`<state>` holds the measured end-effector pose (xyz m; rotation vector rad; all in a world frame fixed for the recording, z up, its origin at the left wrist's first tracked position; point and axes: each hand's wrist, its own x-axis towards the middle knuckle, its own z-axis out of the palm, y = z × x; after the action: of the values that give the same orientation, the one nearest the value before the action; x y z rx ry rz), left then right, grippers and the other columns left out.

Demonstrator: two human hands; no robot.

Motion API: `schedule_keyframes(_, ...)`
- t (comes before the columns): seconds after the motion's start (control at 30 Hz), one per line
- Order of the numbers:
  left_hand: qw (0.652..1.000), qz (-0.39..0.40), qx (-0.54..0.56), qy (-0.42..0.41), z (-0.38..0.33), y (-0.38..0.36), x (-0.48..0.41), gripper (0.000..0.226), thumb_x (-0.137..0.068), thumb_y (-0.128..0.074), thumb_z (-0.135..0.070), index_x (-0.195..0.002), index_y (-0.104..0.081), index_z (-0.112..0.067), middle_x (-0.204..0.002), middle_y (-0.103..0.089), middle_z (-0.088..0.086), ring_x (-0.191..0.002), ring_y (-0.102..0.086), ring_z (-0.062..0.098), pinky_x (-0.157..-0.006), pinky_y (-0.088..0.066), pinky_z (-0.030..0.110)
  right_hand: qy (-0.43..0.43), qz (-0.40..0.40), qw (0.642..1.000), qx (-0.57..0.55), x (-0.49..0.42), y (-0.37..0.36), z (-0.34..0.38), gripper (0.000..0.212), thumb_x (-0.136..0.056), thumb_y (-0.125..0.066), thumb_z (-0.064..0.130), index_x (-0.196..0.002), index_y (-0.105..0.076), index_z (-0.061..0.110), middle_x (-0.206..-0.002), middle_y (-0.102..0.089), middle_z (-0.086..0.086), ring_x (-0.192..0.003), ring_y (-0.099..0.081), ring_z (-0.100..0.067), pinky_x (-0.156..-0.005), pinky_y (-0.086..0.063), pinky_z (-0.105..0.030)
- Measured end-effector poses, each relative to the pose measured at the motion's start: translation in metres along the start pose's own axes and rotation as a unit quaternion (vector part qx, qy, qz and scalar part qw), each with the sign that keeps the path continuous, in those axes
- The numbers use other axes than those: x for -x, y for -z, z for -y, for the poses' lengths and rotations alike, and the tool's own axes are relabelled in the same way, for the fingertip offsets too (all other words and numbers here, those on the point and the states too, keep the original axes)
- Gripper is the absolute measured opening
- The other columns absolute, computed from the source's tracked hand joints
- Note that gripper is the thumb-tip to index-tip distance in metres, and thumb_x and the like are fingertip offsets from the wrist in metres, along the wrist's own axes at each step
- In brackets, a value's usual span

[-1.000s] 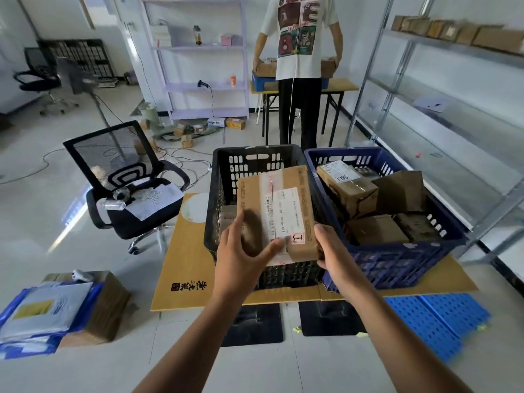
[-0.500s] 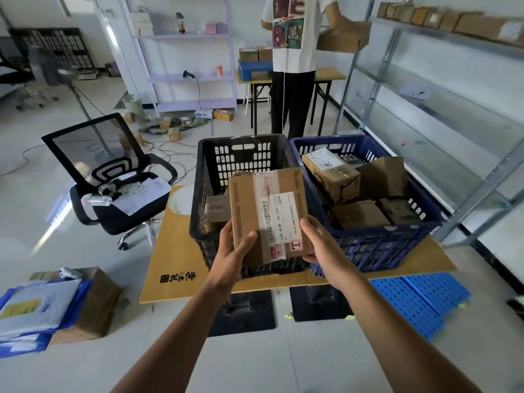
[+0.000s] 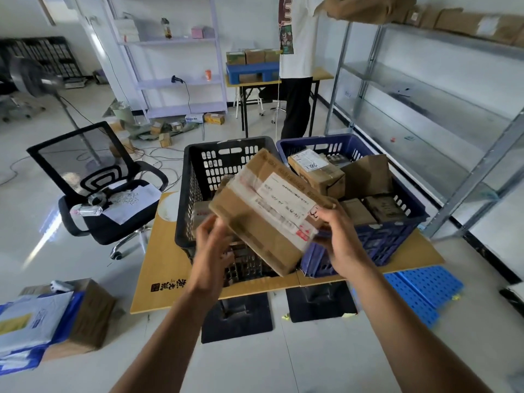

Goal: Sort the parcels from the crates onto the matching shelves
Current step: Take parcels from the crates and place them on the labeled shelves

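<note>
A brown cardboard parcel (image 3: pixel 269 211) with a white label and a handwritten "J" tilts in the air above the black crate (image 3: pixel 198 177). My right hand (image 3: pixel 340 239) grips its right end. My left hand (image 3: pixel 212 251) is blurred at the parcel's lower left corner, fingers loose under it; whether it touches is unclear. The blue crate (image 3: pixel 408 205) on the right holds several brown parcels, one (image 3: pixel 314 171) marked "186". A metal shelf rack (image 3: pixel 425 89) stands at the right, with parcels (image 3: pixel 476 24) on its top level.
A person (image 3: pixel 295 66) stands behind the crates, putting a box on the top shelf. A black office chair (image 3: pixel 96 188) is at the left. The crates rest on a cardboard sheet (image 3: pixel 161 265). A box with mailers (image 3: pixel 56 321) sits lower left. Blue pallet panels (image 3: pixel 422 290) lie lower right.
The parcel has turned from facing me upright to tilted, its top swung to the left. My left hand has slipped from its side to below its corner. The person's box rose to the top shelf.
</note>
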<state>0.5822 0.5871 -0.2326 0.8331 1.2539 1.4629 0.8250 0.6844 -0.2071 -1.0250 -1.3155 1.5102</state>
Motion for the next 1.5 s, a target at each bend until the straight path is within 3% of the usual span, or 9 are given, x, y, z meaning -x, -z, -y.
schedule_keyframes(0.1,0.998,0.002,-0.027,-0.05,-0.029,0.024,-0.024,0.076,-0.081,-0.062,-0.078,-0.146,-0.042,-0.044,-0.141,-0.062,-0.005,-0.128,-0.061,0.023,-0.109,-0.043,0.057,-0.028,0.048,0.997,0.057,-0.004,0.023,0.017,0.049,-0.068,-0.063,0.06,-0.092,-0.068,0.017,-0.082,-0.077,-0.002,-0.07,-0.073,-0.011,-0.054,-0.053,-0.019)
schedule_keyframes(0.33,0.953,0.272,-0.13,0.024,-0.055,0.001,-0.053,0.089,-0.071,-0.087,-0.046,-0.151,-0.047,-0.04,-0.158,-0.045,-0.008,-0.14,-0.051,0.025,-0.114,-0.04,0.058,0.027,0.165,0.969,0.184,-0.013,0.025,0.059,0.041,-0.075,-0.059,0.052,-0.09,-0.059,0.014,-0.073,-0.074,0.008,-0.068,-0.072,-0.003,-0.058,-0.051,-0.012)
schedule_keyframes(0.53,0.997,0.067,-0.011,-0.021,-0.04,-0.011,-0.048,0.07,-0.078,-0.08,-0.032,-0.145,-0.057,-0.028,-0.151,-0.055,0.004,-0.119,-0.068,0.028,-0.085,-0.061,0.039,0.038,0.029,0.975,0.219,-0.016,0.039,0.064,0.079,-0.079,-0.058,0.079,-0.142,-0.048,0.034,-0.13,-0.065,0.007,-0.11,-0.067,-0.003,-0.089,-0.053,-0.033)
schedule_keyframes(0.63,0.997,-0.039,0.054,-0.041,-0.022,-0.021,-0.038,0.065,-0.085,-0.075,-0.038,-0.146,-0.054,-0.031,-0.131,-0.069,0.012,-0.106,-0.073,0.029,-0.073,-0.062,0.037,0.045,-0.073,0.976,0.201,0.001,0.029,0.046,0.08,-0.073,-0.059,0.086,-0.137,-0.043,0.041,-0.13,-0.056,0.022,-0.122,-0.056,0.006,-0.093,-0.049,-0.028)
schedule_keyframes(0.73,0.998,-0.004,0.047,-0.051,-0.004,-0.039,-0.021,0.071,-0.085,-0.076,-0.049,-0.149,-0.049,-0.035,-0.136,-0.065,0.009,-0.121,-0.066,0.031,-0.087,-0.06,0.043,-0.005,0.032,0.996,0.086,0.017,0.003,0.022,0.1,-0.066,-0.07,0.087,-0.148,-0.033,0.043,-0.127,-0.063,0.03,-0.115,-0.062,0.011,-0.084,-0.058,-0.019)
schedule_keyframes(1.0,0.994,0.089,-0.01,-0.063,0.018,-0.065,0.013,0.081,-0.093,-0.072,-0.039,-0.159,-0.024,-0.041,-0.15,-0.05,0.006,-0.137,-0.052,0.033,-0.102,-0.052,0.057,0.035,0.008,0.999,-0.009,0.026,0.027,-0.011,0.06,-0.087,-0.08,0.048,-0.136,-0.046,0.055,-0.129,-0.07,0.011,-0.119,-0.07,-0.015,-0.086,-0.061,-0.027)
schedule_keyframes(1.23,0.976,0.193,-0.102,-0.021,0.043,-0.061,0.02,0.058,-0.098,-0.051,-0.058,-0.153,-0.041,-0.042,-0.153,-0.05,-0.009,-0.141,-0.048,0.017,-0.11,-0.043,0.045,0.002,-0.143,0.99,0.001,0.084,0.061,-0.036,0.074,-0.078,-0.082,0.059,-0.143,-0.046,0.049,-0.129,-0.068,0.011,-0.118,-0.07,-0.018,-0.083,-0.064,-0.036)
schedule_keyframes(1.37,0.955,0.194,-0.222,0.03,0.074,-0.051,0.028,0.062,-0.082,-0.054,-0.081,-0.135,-0.057,-0.049,-0.135,-0.061,-0.027,-0.12,-0.056,-0.012,-0.101,-0.046,0.029,-0.015,-0.307,0.951,0.014,0.152,0.082,-0.055,0.065,-0.085,-0.078,0.038,-0.144,-0.05,0.035,-0.135,-0.065,-0.004,-0.118,-0.07,-0.025,-0.099,-0.057,-0.054)
schedule_keyframes(1.5,0.844,0.265,-0.463,-0.055,0.126,-0.039,0.044,0.072,-0.091,-0.049,-0.073,-0.146,-0.053,-0.027,-0.155,-0.048,0.001,-0.142,-0.044,0.02,-0.117,-0.036,0.051,-0.077,-0.418,0.905,-0.01,0.248,0.07,-0.089,0.061,-0.089,-0.076,0.031,-0.145,-0.049,0.03,-0.136,-0.063,-0.007,-0.115,-0.071,-0.024,-0.092,-0.061,-0.055)
